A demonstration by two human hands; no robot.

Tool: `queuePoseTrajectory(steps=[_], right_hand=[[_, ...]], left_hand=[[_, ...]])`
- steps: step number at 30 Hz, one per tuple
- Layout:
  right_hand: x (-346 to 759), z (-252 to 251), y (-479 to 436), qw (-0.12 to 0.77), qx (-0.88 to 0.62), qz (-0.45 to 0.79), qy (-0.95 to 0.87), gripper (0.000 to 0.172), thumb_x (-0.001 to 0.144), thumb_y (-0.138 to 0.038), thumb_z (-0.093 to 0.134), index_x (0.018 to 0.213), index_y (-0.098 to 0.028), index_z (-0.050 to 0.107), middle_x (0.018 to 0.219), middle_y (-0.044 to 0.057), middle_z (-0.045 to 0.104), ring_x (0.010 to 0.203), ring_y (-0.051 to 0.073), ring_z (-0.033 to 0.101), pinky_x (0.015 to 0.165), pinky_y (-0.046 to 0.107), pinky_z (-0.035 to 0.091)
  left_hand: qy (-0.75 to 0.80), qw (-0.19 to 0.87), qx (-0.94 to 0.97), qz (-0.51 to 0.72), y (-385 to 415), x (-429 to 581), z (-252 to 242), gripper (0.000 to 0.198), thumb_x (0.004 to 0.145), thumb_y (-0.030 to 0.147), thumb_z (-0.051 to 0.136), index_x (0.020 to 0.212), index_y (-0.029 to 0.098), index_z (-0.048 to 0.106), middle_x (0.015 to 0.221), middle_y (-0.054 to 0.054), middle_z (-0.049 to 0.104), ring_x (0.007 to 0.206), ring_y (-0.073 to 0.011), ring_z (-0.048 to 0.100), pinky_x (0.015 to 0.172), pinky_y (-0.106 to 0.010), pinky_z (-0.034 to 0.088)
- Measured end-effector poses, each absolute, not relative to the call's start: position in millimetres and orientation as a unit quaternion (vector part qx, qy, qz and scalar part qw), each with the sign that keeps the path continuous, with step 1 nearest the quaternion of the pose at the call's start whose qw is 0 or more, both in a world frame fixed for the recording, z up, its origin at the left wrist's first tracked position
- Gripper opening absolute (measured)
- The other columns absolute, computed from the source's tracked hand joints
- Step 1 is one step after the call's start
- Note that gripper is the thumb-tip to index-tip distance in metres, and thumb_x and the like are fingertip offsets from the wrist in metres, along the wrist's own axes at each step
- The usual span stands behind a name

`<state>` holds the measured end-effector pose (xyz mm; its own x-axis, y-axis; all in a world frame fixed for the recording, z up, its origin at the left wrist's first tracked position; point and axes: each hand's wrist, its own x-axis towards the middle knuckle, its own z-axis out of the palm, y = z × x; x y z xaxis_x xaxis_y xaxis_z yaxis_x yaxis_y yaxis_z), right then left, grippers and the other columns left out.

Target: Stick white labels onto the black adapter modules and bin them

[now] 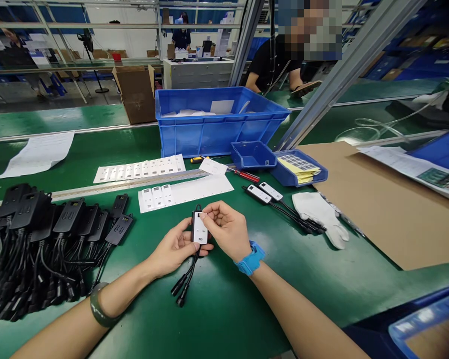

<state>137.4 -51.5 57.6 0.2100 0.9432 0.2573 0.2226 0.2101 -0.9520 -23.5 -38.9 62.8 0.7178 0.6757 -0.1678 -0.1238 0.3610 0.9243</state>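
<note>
My left hand (176, 248) is closed around a small black controller box (193, 230) with a hanging loop on top. Two short black cables with connectors (182, 288) dangle below it. A white label (200, 230) covers its front face. At the label's upper right corner, the thumb and fingers of my right hand (229, 230) are pinched together. Beyond my hands lies a white label sheet (194, 194) with a few labels at its left end. Two controllers with white faces (260, 193) rest to the right, their cables trailing toward a white glove (322, 217).
A heap of black controllers with cables (41, 239) fills the left. Behind are another label sheet (140, 169), a red screwdriver (247, 175), a large blue bin (213, 132) and small blue trays (252, 155). Cardboard (389, 209) covers the right. A co-worker (271, 65) sits opposite.
</note>
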Motion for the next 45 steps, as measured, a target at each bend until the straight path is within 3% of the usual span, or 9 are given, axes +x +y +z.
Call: queuePoseTrajectory(steps=[10, 17, 21, 23, 28, 34, 37, 41, 45], right_hand=[[139.3, 46.4, -43.7, 0.483, -0.562, 0.319, -0.591, 0.032, 0.078, -0.034, 0.067, 0.105, -0.020, 0.058, 0.083, 0.001, 0.051, 0.067, 0.013, 0.047, 0.056, 0.024, 0.045], [132.4, 44.5, -47.3, 0.416, -0.485, 0.430, -0.638, 0.092, 0.064, -0.037, 0.080, 0.142, -0.026, 0.034, 0.124, 0.010, 0.048, 0.090, 0.020, 0.055, 0.069, 0.031, 0.053], [131.3, 42.6, -46.4, 0.430, -0.453, 0.455, -0.634, 0.057, 0.090, -0.035, 0.049, 0.143, -0.023, 0.033, 0.106, 0.006, 0.061, 0.085, 0.018, 0.058, 0.076, 0.034, 0.051], [129.7, 39.8, -45.3, 0.439, -0.469, 0.421, -0.640, 0.050, 0.093, -0.030, 0.041, 0.142, -0.020, 0.037, 0.096, 0.005, 0.063, 0.078, 0.017, 0.058, 0.074, 0.032, 0.050], [122.5, 38.8, -44.9, 0.432, -0.500, 0.370, -0.653, 0.049, 0.091, -0.023, 0.041, 0.140, -0.019, 0.038, 0.091, 0.004, 0.066, 0.066, 0.015, 0.056, 0.062, 0.028, 0.048], [126.9, 42.0, -37.6, 0.396, -0.515, 0.228, -0.725, 0.071, 0.085, -0.029, 0.057, 0.147, -0.019, 0.024, 0.124, 0.013, 0.053, 0.108, 0.025, 0.053, 0.090, 0.038, 0.048], [149.1, 43.1, -29.8, 0.310, -0.578, 0.141, -0.742, 0.067, 0.085, -0.018, 0.051, 0.146, -0.010, 0.024, 0.125, 0.017, 0.051, 0.112, 0.026, 0.050, 0.097, 0.040, 0.044], [178.2, 44.4, -20.6, 0.158, -0.742, 0.005, -0.651, 0.060, 0.080, -0.001, 0.045, 0.139, -0.003, 0.037, 0.133, 0.024, 0.045, 0.116, 0.035, 0.045, 0.099, 0.050, 0.035], [162.0, 44.5, 0.5, 0.192, -0.709, 0.008, -0.679, 0.050, 0.083, -0.003, 0.043, 0.132, -0.008, 0.048, 0.133, 0.022, 0.046, 0.118, 0.033, 0.044, 0.101, 0.048, 0.032]], left_hand=[[0.287, 0.806, 0.438, 0.276, -34.8, -24.7, 64.2, 0.041, 0.088, 0.029, 0.057, 0.124, 0.014, 0.044, 0.104, -0.016, 0.065, 0.091, -0.0288, 0.067, 0.084, -0.043, 0.053], [0.286, 0.801, 0.400, 0.341, -30.4, -26.3, 64.1, 0.032, 0.096, 0.036, 0.041, 0.117, 0.014, 0.050, 0.102, -0.015, 0.066, 0.095, -0.0265, 0.065, 0.076, -0.034, 0.055], [0.313, 0.768, 0.437, 0.349, -30.4, -23.7, 60.4, 0.036, 0.093, 0.037, 0.050, 0.123, 0.017, 0.045, 0.104, -0.012, 0.065, 0.086, -0.0241, 0.067, 0.071, -0.033, 0.057], [0.332, 0.744, 0.463, 0.349, -31.4, -22.4, 57.7, 0.043, 0.090, 0.039, 0.055, 0.125, 0.019, 0.041, 0.103, -0.011, 0.064, 0.080, -0.0230, 0.067, 0.067, -0.033, 0.058], [0.362, 0.697, 0.503, 0.361, -32.6, -20.9, 52.3, 0.054, 0.086, 0.045, 0.060, 0.127, 0.018, 0.039, 0.104, -0.011, 0.064, 0.078, -0.0231, 0.067, 0.063, -0.032, 0.058], [0.338, 0.724, 0.467, 0.379, -25.6, -23.4, 47.7, 0.064, 0.093, 0.055, 0.041, 0.143, 0.019, 0.024, 0.118, -0.015, 0.060, 0.102, -0.0272, 0.062, 0.088, -0.043, 0.052], [0.362, 0.566, 0.656, 0.344, -21.2, -32.0, 47.4, 0.060, 0.093, 0.049, 0.044, 0.144, 0.023, 0.025, 0.121, -0.014, 0.059, 0.107, -0.0280, 0.059, 0.094, -0.047, 0.047], [0.457, 0.130, 0.839, 0.265, -16.9, -47.2, 41.8, 0.048, 0.092, 0.030, 0.044, 0.137, 0.018, 0.039, 0.133, -0.016, 0.049, 0.127, -0.0338, 0.041, 0.105, -0.056, 0.033], [0.560, -0.029, 0.817, 0.139, -14.7, -54.9, 32.1, 0.053, 0.092, 0.030, 0.043, 0.140, 0.008, 0.035, 0.144, -0.023, 0.035, 0.136, -0.0431, 0.023, 0.106, -0.066, 0.022]])
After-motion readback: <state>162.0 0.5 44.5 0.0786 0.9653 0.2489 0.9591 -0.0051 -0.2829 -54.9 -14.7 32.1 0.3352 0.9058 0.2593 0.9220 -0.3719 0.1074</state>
